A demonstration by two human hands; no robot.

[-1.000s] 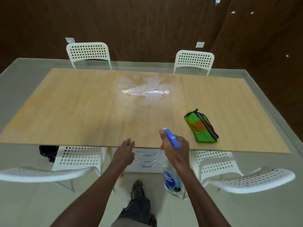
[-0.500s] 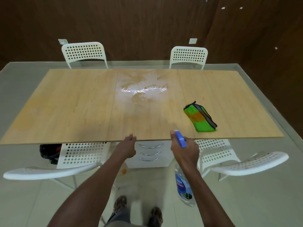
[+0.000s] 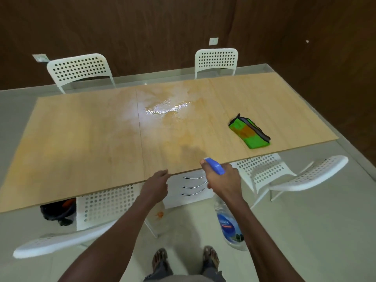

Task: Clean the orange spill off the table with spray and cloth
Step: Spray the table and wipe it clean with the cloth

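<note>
- Spanning most of the view, the bench [image 3: 81, 139] carries the spill [image 3: 168, 119], a wide orange film with a wet, shiny patch towards the far edge, near the middle.
- White chairs [image 3: 79, 70] stand around it; a smaller orange spot [image 3: 159, 214] marks the floor below the near edge.
- The cloth [image 3: 249, 131], green and already stained orange, lies folded on the bench to the right, well apart from both hands.
- The bottle [image 3: 230, 224] hangs below the right hand [image 3: 222, 181], which grips its neck, nozzle aimed over the near edge towards the spill.
- The left hand [image 3: 156, 185] is loose and holds nothing, fingertips at the bench edge.
- Risk, as I judge it: from this far back the mist may fall short of the wet patch.
- More liquid could spread the film wider or run off onto the floor.
- The soiled cloth may smear orange instead of lifting it.
</note>
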